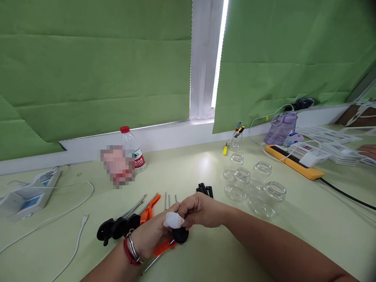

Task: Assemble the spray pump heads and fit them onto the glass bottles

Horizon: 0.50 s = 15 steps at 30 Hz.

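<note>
My left hand (pixel 154 237) is closed in the lower middle, a white wrap (pixel 173 220) around what looks like its thumb. Under that thumb is a black round part (pixel 180 235) with a bit of metal rod, seemingly in the left fingers, which are mostly hidden. My right hand (pixel 202 211) pinches its fingers together against the left thumb tip, just above the black part; what they hold is hidden. An orange piece (pixel 164 246) and a metal rod (pixel 151 265) lie below the left hand. Beside its wrist are black discs (pixel 119 227) with metal rods and an orange lever (pixel 151 207).
Clear jars (pixel 236 188) stand to the right, with short black pieces (pixel 205 189) nearer. Screwdrivers (pixel 239 131) lean in a jar behind. A yellow power strip (pixel 293 162), purple bottle (pixel 281 129), water bottle (pixel 139 158) and white cable (pixel 78 239) are around. Another person's hand (pixel 368 150) shows far right.
</note>
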Each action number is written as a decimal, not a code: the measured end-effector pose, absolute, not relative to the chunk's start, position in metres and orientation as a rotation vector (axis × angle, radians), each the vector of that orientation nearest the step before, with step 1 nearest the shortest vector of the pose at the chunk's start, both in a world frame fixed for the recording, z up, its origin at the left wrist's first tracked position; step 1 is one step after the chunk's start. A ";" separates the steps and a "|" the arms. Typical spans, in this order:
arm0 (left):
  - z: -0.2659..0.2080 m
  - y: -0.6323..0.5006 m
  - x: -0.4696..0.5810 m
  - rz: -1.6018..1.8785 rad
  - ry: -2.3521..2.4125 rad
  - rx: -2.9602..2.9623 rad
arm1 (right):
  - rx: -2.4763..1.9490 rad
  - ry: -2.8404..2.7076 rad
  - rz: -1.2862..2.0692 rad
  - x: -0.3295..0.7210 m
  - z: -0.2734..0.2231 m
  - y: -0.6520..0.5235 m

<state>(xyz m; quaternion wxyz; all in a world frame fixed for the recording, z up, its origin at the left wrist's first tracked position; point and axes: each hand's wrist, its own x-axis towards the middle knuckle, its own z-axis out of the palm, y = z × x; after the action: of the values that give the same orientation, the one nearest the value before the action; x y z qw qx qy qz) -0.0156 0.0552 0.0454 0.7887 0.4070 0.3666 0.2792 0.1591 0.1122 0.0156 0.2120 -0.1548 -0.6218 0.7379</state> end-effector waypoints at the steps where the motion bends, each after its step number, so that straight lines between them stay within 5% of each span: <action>1: 0.046 0.056 -0.015 0.605 0.796 0.879 | -0.423 -1.727 2.051 0.159 0.016 0.112; 15: 0.053 0.053 -0.014 0.610 0.862 0.863 | -0.349 -1.738 2.013 0.160 0.014 0.112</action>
<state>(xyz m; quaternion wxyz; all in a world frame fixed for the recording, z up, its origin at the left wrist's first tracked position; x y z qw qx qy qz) -0.0135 0.0534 0.0526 0.7764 0.3989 0.3983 0.2819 0.1602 0.1119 0.0138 0.2276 -0.1268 -0.6311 0.7306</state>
